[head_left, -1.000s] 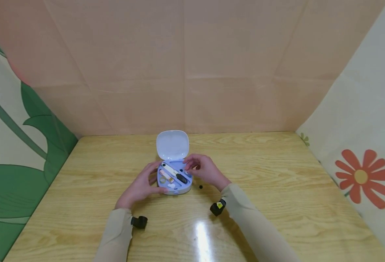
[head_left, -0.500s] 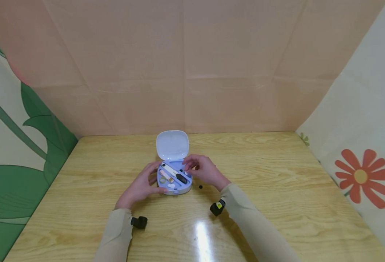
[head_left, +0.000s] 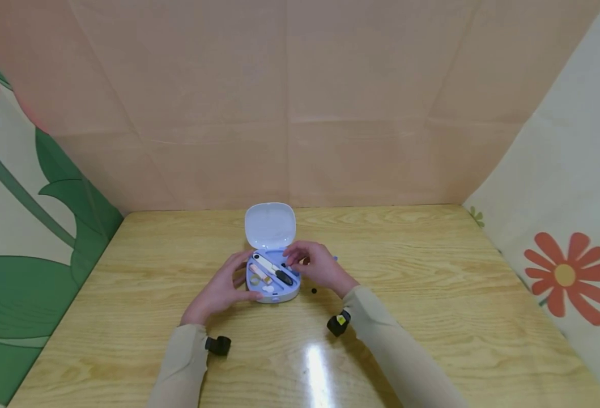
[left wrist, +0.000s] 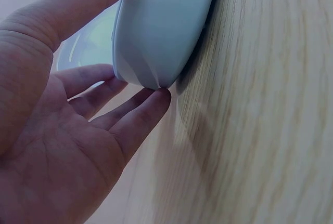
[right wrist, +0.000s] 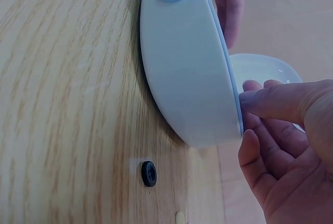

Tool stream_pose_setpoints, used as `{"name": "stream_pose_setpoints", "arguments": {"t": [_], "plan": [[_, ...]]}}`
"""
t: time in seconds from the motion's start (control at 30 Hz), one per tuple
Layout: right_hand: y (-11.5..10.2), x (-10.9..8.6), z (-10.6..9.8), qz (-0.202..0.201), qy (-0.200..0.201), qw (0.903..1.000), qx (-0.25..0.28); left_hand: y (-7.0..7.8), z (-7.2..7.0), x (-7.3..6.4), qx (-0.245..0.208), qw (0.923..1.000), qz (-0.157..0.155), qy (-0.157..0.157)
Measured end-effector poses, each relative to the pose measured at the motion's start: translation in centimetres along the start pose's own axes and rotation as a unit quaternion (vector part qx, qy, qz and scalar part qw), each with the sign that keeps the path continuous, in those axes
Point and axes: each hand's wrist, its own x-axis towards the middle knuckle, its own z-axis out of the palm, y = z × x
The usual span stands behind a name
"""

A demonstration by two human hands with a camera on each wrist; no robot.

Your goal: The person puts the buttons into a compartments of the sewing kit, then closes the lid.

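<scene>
A light blue-and-white sewing box [head_left: 275, 298] stands on the table with its lid [head_left: 270, 225] raised behind it. Inside lie a long white tool with a black end [head_left: 283, 277], a pale pink strip [head_left: 260, 274] and a small white piece [head_left: 268, 289]. My left hand [head_left: 220, 288] holds the box from the left, thumb at the front and fingertips against its side wall. Over the right compartment bends my right hand [head_left: 321, 266], its thumb [right wrist: 265, 102] and fingertips at the rim. I cannot tell whether it pinches anything. A dark button [head_left: 284, 264] shows by the fingertips.
A black button [right wrist: 149, 173] lies on the wooden table [head_left: 407, 272], right of the box. Beyond my right hand a small blue thing [head_left: 335, 258] peeks out. A beige sheet [head_left: 289, 113] hangs behind the table, with flower-printed sheets [head_left: 575, 272] at the sides.
The right fingertips shift slightly over the compartment, and a white piece seen under them earlier is now largely covered. A small blue thing now shows beyond the right hand. The left hand stays in place.
</scene>
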Motion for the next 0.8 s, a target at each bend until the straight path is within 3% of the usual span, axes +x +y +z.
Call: {"name": "stream_pose_setpoints", "arguments": {"t": [0.17,0.8], "plan": [[-0.2,-0.1,-0.1,0.02,-0.002,0.9997,0.017,-0.1,0.0,0.0,-0.003,1.0,0.0,0.001],[-0.7,-1.0,-1.1,-0.013,-0.003,0.9988,0.047,-0.1,-0.1,-0.2,-0.007,1.0,0.002,0.001]]}}
